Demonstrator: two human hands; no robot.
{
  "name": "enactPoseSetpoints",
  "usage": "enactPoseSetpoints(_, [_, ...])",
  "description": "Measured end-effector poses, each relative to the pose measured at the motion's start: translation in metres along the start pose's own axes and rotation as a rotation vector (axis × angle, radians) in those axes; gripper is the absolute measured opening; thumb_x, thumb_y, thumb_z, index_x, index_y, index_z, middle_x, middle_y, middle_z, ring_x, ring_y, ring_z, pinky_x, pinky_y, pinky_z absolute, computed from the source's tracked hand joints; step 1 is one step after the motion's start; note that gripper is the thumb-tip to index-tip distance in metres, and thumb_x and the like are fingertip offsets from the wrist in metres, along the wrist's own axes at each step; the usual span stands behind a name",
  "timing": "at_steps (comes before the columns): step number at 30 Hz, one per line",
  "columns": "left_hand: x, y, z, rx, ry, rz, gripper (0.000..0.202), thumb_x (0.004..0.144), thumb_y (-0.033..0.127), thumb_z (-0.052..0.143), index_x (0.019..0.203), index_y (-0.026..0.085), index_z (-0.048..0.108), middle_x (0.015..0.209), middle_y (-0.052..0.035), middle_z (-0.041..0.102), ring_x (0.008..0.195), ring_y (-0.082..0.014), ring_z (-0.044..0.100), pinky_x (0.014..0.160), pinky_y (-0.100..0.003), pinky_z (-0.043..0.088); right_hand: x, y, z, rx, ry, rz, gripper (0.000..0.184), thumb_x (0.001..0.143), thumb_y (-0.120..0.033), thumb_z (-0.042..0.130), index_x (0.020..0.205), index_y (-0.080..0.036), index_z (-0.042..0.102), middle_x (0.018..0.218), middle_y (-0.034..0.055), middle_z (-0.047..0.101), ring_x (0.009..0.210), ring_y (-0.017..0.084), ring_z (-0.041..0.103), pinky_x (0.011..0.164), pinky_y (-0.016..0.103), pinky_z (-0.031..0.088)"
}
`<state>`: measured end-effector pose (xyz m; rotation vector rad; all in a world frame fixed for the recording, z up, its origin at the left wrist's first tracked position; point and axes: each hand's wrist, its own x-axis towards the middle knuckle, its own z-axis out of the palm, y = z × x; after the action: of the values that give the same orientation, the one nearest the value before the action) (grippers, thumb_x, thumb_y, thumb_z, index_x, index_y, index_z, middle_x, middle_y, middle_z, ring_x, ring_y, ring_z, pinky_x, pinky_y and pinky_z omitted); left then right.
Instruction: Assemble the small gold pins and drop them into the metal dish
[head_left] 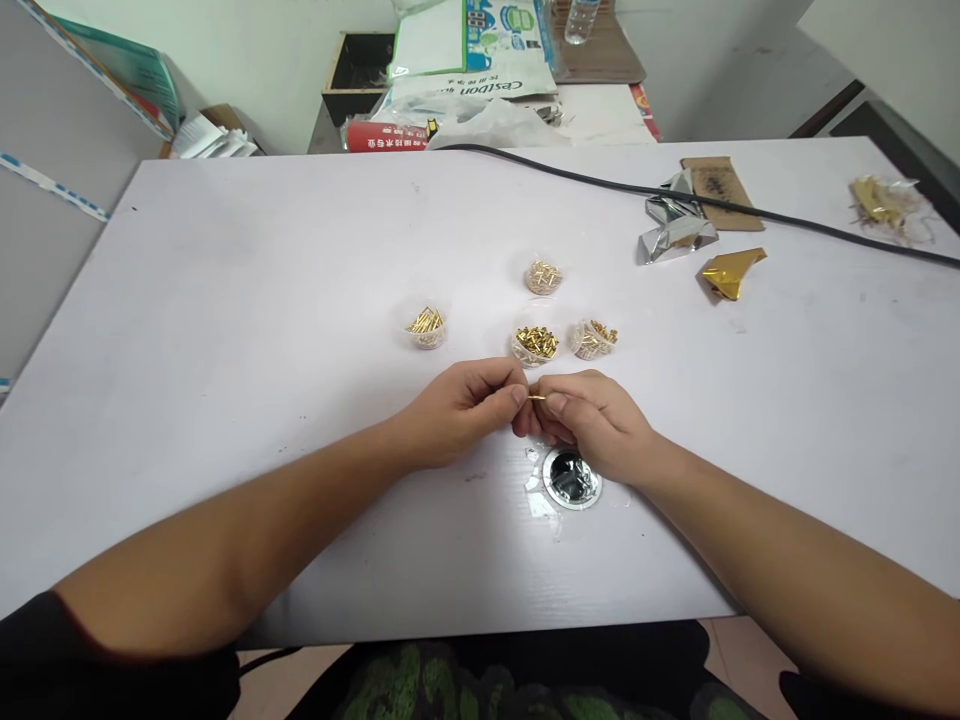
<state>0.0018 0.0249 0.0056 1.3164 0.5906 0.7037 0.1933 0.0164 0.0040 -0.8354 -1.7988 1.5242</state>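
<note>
- A person's left hand (pixel 461 410) and right hand (pixel 596 420) meet fingertip to fingertip over the middle of a white table (pixel 225 350).
- Both hands are curled narrow, thumb pressed to forefinger, each pinching one end of what appears to be a thin gold pin (pixel 535 398). It is too small to make out clearly.
- The pin lies level between the two pinches, held just above the table and touching nothing else.
- Four small clear cups (pixel 427 327) of gold pieces stand just beyond the hands. The middle one (pixel 534 345) is nearest the fingertips, another (pixel 594 339) sits just beside it, one (pixel 543 277) is farther back, and the first stands apart to the left.
- A shiny round disc (pixel 571 478) lies flat on the table under the right wrist, partly covered by it.
- Far right, a black cable (pixel 750 210) crosses the table past crumpled silver foil (pixel 675 230) and gold foil (pixel 731 272), well apart from the hands.
</note>
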Motion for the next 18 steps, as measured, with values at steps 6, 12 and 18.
enactPoseSetpoints(6, [0.0001, -0.0006, -0.0010, 0.094, 0.003, 0.029, 0.029, 0.097, 0.036, 0.047, 0.078, 0.014, 0.050, 0.073, -0.0024, 0.056, 0.073, -0.0116, 0.056, 0.071, -0.026, 0.047, -0.0006, 0.0023, -0.0013, -0.027, -0.002, -0.009, 0.031, 0.095, -0.024, 0.037, 0.070, -0.016, 0.053, 0.056, -0.0021, 0.046, 0.050, 0.010, 0.043, 0.048, 0.024, 0.038])
enactPoseSetpoints(12, [-0.0018, 0.0029, -0.0032, 0.300, -0.013, 0.070, 0.025, 0.098, 0.031, 0.042, 0.081, 0.015, 0.049, 0.075, -0.0017, 0.054, 0.069, -0.0102, 0.050, 0.065, -0.023, 0.043, -0.0012, 0.0028, -0.0025, -0.107, -0.014, 0.006, 0.032, 0.095, -0.025, 0.037, 0.064, -0.018, 0.044, 0.058, -0.0001, 0.050, 0.054, 0.011, 0.047, 0.051, 0.024, 0.038])
enactPoseSetpoints(18, [-0.0032, 0.0034, -0.0022, 0.424, -0.003, 0.126, 0.025, 0.100, 0.031, 0.038, 0.082, 0.016, 0.047, 0.076, -0.0023, 0.057, 0.070, -0.0111, 0.052, 0.066, -0.024, 0.045, -0.0008, 0.0024, -0.0031, -0.075, -0.021, 0.000, 0.033, 0.095, -0.024, 0.036, 0.064, -0.019, 0.045, 0.058, -0.0002, 0.048, 0.056, 0.013, 0.048, 0.053, 0.025, 0.039])
